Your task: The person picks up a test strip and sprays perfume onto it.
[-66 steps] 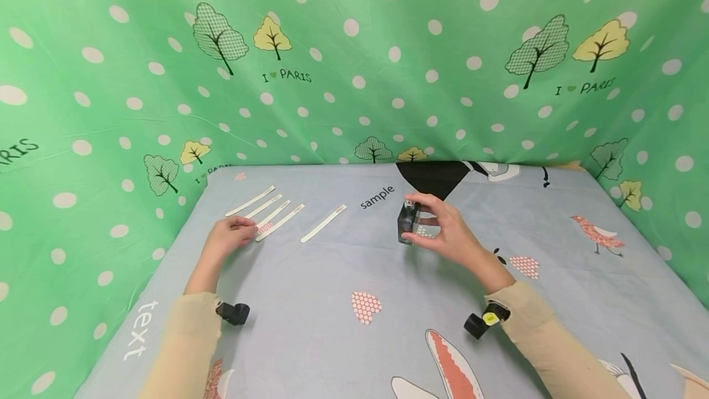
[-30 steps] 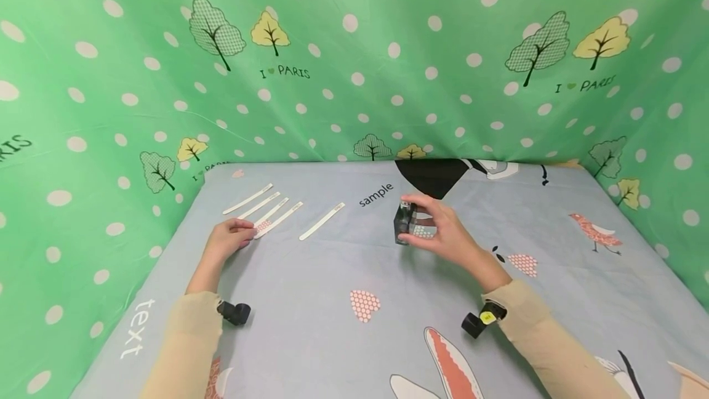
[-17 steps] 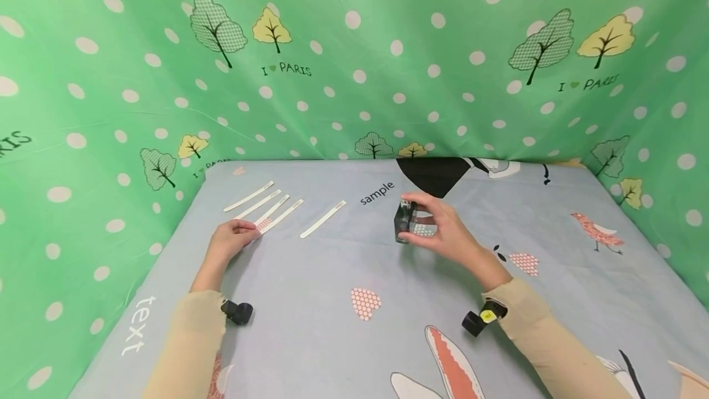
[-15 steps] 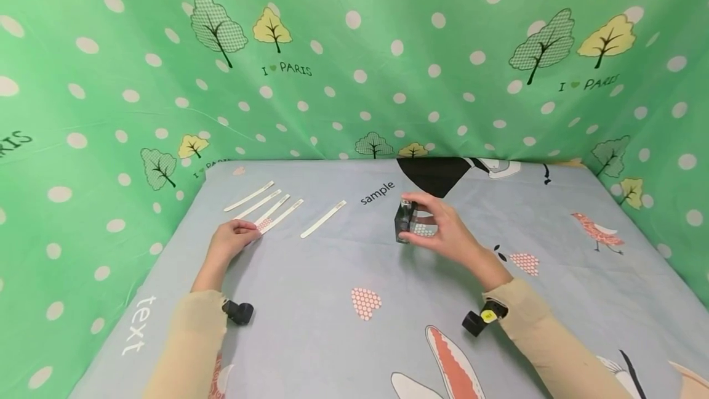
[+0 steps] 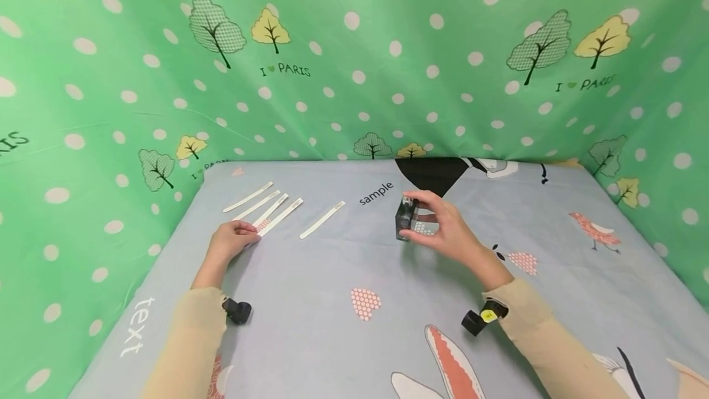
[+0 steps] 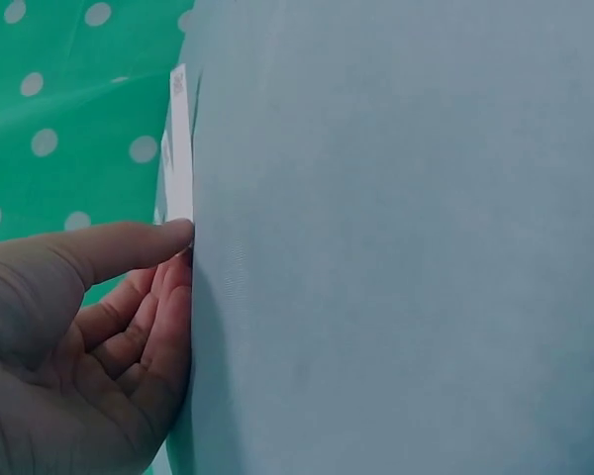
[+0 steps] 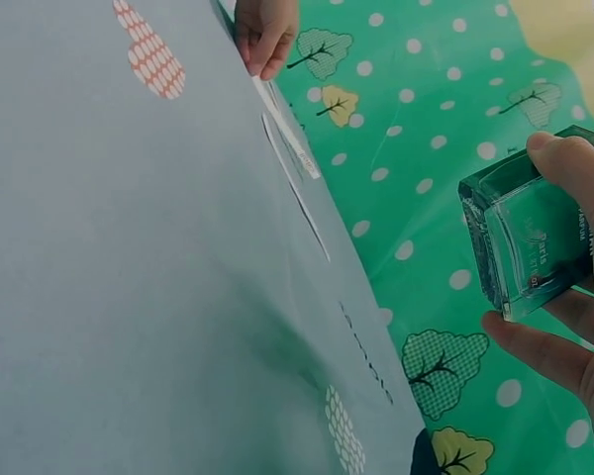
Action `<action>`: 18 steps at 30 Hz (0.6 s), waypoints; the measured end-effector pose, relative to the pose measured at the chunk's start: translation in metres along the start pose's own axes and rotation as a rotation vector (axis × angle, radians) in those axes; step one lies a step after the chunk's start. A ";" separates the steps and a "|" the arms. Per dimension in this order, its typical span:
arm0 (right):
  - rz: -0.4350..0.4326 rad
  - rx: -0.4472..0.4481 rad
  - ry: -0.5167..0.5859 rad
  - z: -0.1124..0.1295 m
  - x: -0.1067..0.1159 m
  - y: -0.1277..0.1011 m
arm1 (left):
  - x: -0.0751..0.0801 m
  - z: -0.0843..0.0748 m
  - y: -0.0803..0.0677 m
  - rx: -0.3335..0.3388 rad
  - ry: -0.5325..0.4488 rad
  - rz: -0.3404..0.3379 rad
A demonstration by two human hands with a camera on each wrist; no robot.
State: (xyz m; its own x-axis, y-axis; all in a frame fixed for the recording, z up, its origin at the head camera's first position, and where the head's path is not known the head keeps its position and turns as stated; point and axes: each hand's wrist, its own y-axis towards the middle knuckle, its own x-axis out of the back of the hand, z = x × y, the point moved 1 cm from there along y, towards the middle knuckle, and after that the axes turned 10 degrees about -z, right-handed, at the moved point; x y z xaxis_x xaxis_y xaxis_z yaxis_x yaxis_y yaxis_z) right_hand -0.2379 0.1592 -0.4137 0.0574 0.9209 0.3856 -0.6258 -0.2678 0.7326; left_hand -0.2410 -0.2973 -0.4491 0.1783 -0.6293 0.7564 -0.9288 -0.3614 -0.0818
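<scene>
A white paper test strip [image 5: 282,217] is pinched at its near end between the thumb and fingers of my left hand [image 5: 231,240]. In the left wrist view the strip [image 6: 180,148] stands out beyond the thumb tip. Several like strips [image 5: 249,197] lie fanned just left of it, some partly hidden by the fingers. My right hand [image 5: 451,233] grips a square glass perfume bottle [image 5: 406,220], fingers at its top and thumb low on its side. The bottle [image 7: 525,228] is clear and dark-edged in the right wrist view, held above the table.
One separate strip [image 5: 321,220] lies between the hands on the grey-blue printed cloth [image 5: 310,313]. A green dotted curtain [image 5: 343,66] rises behind the table and along both sides. Small black cameras sit on both wrists, the left camera [image 5: 238,311] and right camera [image 5: 473,323].
The pinched strip's far end has tilted up slightly from the cloth and shows broader. My right hand keeps the bottle in nearly the same place, and the left hand has barely shifted.
</scene>
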 end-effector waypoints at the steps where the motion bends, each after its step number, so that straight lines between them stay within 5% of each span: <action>1: 0.000 0.001 0.000 0.000 0.000 0.001 | 0.000 0.000 0.000 0.003 0.000 0.000; 18: 0.014 -0.037 0.051 0.011 -0.004 0.008 | 0.004 -0.001 0.005 -0.026 0.018 0.055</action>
State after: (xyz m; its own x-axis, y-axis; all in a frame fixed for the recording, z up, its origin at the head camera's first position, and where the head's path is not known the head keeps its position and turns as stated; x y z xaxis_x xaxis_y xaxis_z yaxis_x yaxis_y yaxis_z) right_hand -0.2342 0.1501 -0.4031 0.0095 0.9306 0.3660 -0.6544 -0.2710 0.7060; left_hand -0.2448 -0.3010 -0.4462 0.1214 -0.6348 0.7631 -0.9453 -0.3086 -0.1062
